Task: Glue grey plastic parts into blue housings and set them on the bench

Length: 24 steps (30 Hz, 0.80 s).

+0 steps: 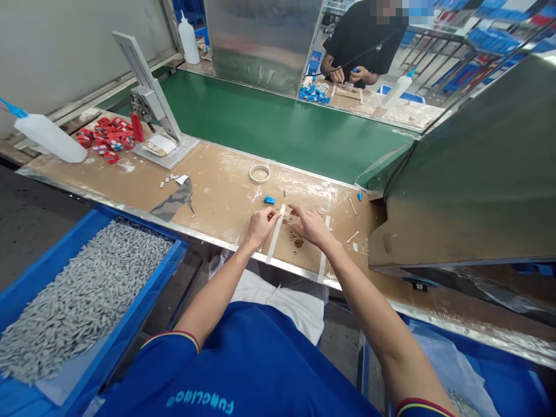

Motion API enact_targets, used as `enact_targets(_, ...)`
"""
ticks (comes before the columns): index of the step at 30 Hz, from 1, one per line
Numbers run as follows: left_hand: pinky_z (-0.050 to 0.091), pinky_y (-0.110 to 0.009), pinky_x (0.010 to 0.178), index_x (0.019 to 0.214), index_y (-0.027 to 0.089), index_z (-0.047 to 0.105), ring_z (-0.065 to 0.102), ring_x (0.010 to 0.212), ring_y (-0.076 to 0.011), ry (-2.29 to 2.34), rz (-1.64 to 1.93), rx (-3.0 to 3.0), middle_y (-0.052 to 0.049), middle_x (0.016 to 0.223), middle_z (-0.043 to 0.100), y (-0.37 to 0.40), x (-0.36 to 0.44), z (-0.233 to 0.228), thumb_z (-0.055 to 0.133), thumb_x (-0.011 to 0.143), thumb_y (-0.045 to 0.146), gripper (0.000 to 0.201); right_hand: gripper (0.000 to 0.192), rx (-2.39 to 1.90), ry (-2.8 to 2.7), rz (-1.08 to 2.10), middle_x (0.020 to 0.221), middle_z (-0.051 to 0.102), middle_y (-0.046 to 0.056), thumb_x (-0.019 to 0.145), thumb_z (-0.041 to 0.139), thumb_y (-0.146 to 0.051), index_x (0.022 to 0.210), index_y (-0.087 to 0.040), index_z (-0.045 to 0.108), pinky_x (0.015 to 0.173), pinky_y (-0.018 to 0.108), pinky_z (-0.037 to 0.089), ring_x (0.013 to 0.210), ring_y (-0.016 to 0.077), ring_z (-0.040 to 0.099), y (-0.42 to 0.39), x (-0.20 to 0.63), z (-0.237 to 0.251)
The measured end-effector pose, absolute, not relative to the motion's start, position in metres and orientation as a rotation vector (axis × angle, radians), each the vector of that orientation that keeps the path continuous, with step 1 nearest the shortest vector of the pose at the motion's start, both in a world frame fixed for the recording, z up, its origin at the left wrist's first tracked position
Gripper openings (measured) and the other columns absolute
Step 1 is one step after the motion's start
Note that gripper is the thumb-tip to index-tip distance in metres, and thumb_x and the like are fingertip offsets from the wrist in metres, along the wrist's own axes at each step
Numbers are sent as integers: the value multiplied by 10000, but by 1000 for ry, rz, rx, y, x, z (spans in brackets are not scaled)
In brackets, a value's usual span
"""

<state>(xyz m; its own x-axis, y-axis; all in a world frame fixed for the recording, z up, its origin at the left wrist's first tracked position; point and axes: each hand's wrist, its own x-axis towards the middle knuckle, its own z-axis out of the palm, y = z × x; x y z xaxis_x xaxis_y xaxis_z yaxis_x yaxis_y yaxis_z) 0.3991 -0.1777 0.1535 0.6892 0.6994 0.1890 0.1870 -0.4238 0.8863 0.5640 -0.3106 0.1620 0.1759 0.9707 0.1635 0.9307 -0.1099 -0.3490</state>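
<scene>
My left hand is closed in a pinch above the bench's front part, at a strip of white tape. A thin pale stick seems to poke out from its fingertips, too small to name surely. Just to its right, my right hand reaches in with fingers stretched and apart, its fingertips near that stick. A small blue plastic part lies beyond my left hand, and a tiny metallic piece is beside it. Brown stains mark the surface under my right hand.
A tape roll, cotton swabs and camouflage cloth lie on the bench. At left are red parts, a press stand and a white bottle. Behind runs a green conveyor; a co-worker sits across. A blue bin holds grey pieces.
</scene>
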Motion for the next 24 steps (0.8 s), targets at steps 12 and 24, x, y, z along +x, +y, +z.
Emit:
enact_targets(12, 420, -271, 637, 778, 160, 735, 625, 653, -163, 687, 642, 1890, -36, 723, 736, -180, 407, 147, 670, 909, 287, 194, 573, -1934, -1848, 215, 1187, 715, 130, 919, 644, -257, 1457, -210, 453, 934, 484, 515, 1066, 323, 680, -307, 567, 160)
enact_targets(24, 375, -252, 631, 702, 148, 713, 594, 644, -144, 695, 570, 1954, -12, 676, 701, -170, 410, 155, 701, 890, 304, 244, 589, -1916, -1973, 140, 1205, 726, 128, 930, 642, -197, 1475, -232, 421, 948, 515, 542, 1093, 330, 653, -305, 565, 163)
